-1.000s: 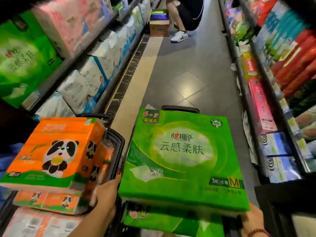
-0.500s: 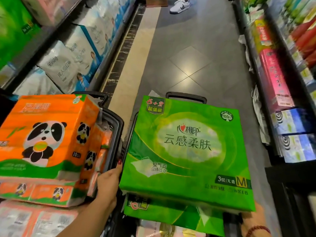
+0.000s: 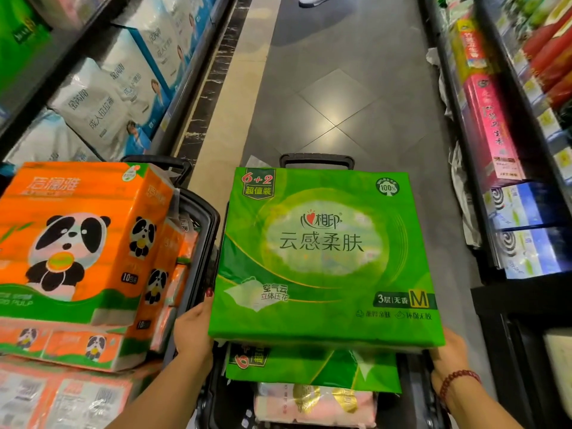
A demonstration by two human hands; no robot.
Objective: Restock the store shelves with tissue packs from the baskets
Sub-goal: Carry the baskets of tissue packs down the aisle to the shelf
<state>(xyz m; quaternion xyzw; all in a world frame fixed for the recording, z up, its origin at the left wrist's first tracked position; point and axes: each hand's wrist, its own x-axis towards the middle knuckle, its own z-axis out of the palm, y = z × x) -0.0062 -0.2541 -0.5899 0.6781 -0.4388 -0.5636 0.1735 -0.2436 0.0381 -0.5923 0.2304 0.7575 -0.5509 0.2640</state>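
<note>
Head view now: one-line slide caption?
Left hand and right hand hold the top green tissue pack above a black basket, beside orange panda packs.

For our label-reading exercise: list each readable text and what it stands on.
"6+2 超值装": green tissue pack, top left.
"心相印 云感柔肤": same pack, centre.
"100%": its top right.
"3层 无香 M": its lower right.
"成人拉拉裤": white packs, left shelf.
"10": orange panda pack; its brand is blurred.
Other print: too blurred to read.
</note>
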